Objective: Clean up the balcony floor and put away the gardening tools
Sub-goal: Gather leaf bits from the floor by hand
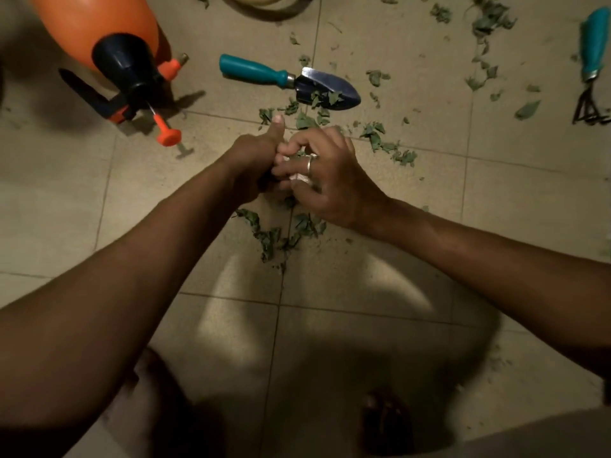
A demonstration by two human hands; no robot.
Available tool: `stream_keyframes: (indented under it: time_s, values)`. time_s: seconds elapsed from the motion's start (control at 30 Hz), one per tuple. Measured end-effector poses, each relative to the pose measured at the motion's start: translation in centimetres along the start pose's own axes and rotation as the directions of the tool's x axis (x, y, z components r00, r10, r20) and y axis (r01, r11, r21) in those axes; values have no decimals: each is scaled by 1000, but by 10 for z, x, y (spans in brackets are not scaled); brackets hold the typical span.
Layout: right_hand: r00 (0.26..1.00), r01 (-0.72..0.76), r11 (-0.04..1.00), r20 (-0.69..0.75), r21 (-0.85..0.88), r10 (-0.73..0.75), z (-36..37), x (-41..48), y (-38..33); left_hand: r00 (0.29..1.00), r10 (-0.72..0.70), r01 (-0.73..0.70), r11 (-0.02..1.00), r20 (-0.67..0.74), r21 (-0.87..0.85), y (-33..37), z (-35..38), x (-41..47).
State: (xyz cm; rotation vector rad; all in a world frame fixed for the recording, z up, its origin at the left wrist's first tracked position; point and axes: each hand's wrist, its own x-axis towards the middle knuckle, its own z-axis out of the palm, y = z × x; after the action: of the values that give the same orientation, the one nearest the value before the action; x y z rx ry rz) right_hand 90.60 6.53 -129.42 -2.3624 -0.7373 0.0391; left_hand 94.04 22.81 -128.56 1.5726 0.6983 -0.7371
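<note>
Two hands meet over the middle of the floor (496, 206), fingertips touching. Leaf scraps (373, 137) lie under them, just beyond them and just nearer than them, and are denser toward the floor's far right corner. Trowel (291, 79), teal handle, lies just beyond the hands with leaf bits on its blade. Hand rake (591, 71) is at the right edge, well apart. Orange sprayer (99, 24) is at the far left corner. Left hand (254, 163): fingers curled, thumb straight out; cannot tell whether it holds anything. Right hand (330, 180), ring on one finger: fingers curled round a small pale object (299, 177), not identifiable
</note>
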Motion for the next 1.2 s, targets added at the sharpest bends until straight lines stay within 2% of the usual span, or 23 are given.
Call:
stream_keyframes:
  time_s: [0.07, 0.13, 0.17, 0.23, 0.3, 0.47, 0.6, 0.67, 0.73, 0.8, 0.87, 1.0, 1.13, 1.2]
  values:
    - [998, -68, 997, 15, 45, 68, 6, -9, -3, 1000, 3, -3, 1000, 16, -24, -1, -15, 5]
    - [975, -138, 989, 181, 50, 127, 14, -23, -2, 998, -25, 32, 991, 54, -128, -1, -28, 8]
    - [950, -138, 990, 284, 9, 130, 18, -31, -1, 996, -46, 60, 982, 78, -179, -1, -33, 9]
    - [916, -34, 994, 396, -102, 72, 25, -45, 2, 987, -80, 111, 967, 137, -231, 2, -38, 9]
    - [918, 59, 988, 396, -141, 2, 30, -52, 1, 981, -80, 123, 961, 176, -247, 6, -38, 8]
    - [928, 140, 977, 366, -163, -71, 33, -47, 10, 983, -63, 104, 965, 172, -239, 12, -28, 12]
    - [942, -174, 984, 297, 34, 157, 13, -24, 12, 990, -9, 23, 995, 138, -102, 8, -18, 12]
    - [925, -356, 908, 217, 219, 310, -1, -14, 12, 992, 3, 10, 995, 129, -98, 4, -13, 13]
    - [868, -494, 762, 193, 418, 457, -12, -5, 15, 992, -2, 19, 991, 126, -134, 2, -8, 14]
    - [842, -506, 652, 161, 565, 514, -21, 3, 17, 988, -19, 47, 981, 151, -189, -1, 1, 14]
    - [853, -450, 627, 98, 636, 512, -26, 9, 16, 979, -34, 83, 967, 203, -241, -3, 10, 13]
    - [876, -377, 655, 22, 654, 482, -24, 14, 15, 939, 3, 115, 940, 344, -321, 0, 31, 2]
    - [921, -315, 868, -98, 384, 378, -15, 10, 23, 941, 48, 72, 938, 334, -339, 4, 43, -6]
    - [952, -248, 943, -124, 222, 280, -16, 9, 29, 939, 48, 72, 941, 341, -331, 3, 43, -7]
